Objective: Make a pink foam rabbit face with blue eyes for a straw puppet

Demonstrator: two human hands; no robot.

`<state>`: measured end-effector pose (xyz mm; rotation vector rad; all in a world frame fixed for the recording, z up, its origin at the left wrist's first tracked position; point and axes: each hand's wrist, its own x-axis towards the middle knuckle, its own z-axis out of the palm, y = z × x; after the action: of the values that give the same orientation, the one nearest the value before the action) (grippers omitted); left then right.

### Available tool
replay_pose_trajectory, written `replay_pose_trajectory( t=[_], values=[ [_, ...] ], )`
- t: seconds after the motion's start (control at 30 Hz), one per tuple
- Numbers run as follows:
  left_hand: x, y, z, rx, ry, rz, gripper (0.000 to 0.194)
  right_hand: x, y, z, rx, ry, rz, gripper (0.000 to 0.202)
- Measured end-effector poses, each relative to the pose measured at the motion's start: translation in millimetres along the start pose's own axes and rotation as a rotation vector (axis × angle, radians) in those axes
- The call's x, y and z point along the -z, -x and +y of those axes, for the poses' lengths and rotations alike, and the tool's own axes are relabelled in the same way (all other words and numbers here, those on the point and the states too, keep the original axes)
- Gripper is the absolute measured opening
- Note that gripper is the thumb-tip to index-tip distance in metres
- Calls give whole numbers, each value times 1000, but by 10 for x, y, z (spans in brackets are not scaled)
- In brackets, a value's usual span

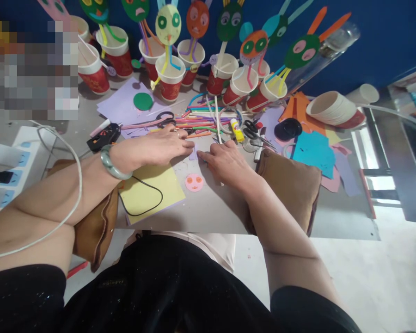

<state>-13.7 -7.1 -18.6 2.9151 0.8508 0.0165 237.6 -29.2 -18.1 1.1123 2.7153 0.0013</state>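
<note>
A small purple paper piece (193, 152) lies on the table between my hands. My left hand (159, 145) rests palm down with fingers stretched out, its fingertips at the left edge of that piece. From the other side my right hand (229, 164) reaches in, index finger extended to the paper's right edge and the other fingers bent; its thumb is mostly hidden. Just below sits a pink paper disc (194, 182) with an orange face. Yellow paper (154, 189) lies under my left wrist, with a black cord loop across it.
Red paper cups (171, 85) with paper puppet heads stand along the back. Beyond my hands are colored pipe cleaners (201, 121), a glue stick (237, 130), and scissors (258, 133). A black glue gun (104, 137) and power strip (24, 162) are left; brown cushions (287, 185) lie under both forearms.
</note>
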Motion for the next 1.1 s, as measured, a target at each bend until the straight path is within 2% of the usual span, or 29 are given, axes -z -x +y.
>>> replay_pose_trajectory(
  t=[0.17,0.37,0.63,0.7,0.8,0.83,0.97,1.03,1.1],
  values=[
    [72,-44,14,-10,-42,-10,55,-20,-10,0,4,4,3,46],
    [-34,-33,15,13,-30,-3,55,-26,-16,-6,3,26,-8,46],
    [-71,-27,-31,68,-81,-140,55,-12,-19,-8,-3,-39,32,40],
    [-79,-32,-46,66,-71,-148,55,4,-1,62,-96,-83,130,37],
    [-90,-36,-57,70,-50,-146,54,28,33,239,-380,-129,347,33],
    [-82,-34,-53,70,-48,-144,54,33,40,303,-470,-138,379,32],
    [27,-21,-6,88,-56,-188,57,-16,20,492,-690,-155,289,27],
    [84,-18,20,99,-52,-204,61,-99,-13,550,-716,-166,256,26],
    [104,-17,34,100,-40,-201,63,-213,-48,610,-716,-188,284,25]
  ],
)
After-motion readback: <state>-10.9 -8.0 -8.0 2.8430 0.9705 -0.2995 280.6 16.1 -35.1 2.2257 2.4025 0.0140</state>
